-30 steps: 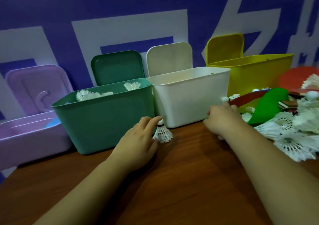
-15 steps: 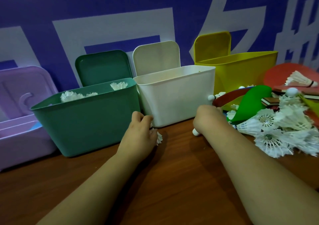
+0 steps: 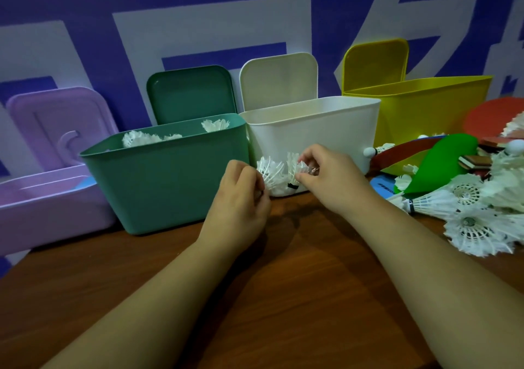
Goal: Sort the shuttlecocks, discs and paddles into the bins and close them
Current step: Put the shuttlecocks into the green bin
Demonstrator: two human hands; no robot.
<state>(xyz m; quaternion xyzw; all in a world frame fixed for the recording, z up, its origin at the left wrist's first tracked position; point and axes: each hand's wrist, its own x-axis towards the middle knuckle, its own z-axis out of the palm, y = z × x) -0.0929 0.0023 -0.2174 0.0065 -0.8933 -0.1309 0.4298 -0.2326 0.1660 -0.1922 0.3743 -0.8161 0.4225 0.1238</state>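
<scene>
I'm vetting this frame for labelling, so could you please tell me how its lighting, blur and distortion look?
Head view: dim, bluish light; soft shadows under the left hand and right hand on the table; wide-angle bend tilts the yellow bin near the right edge; the shuttlecocks they hold look slightly soft but readable.

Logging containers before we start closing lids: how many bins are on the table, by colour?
Purple bin: 1
Green bin: 1
White bin: 1
Yellow bin: 1
Total: 4
</scene>
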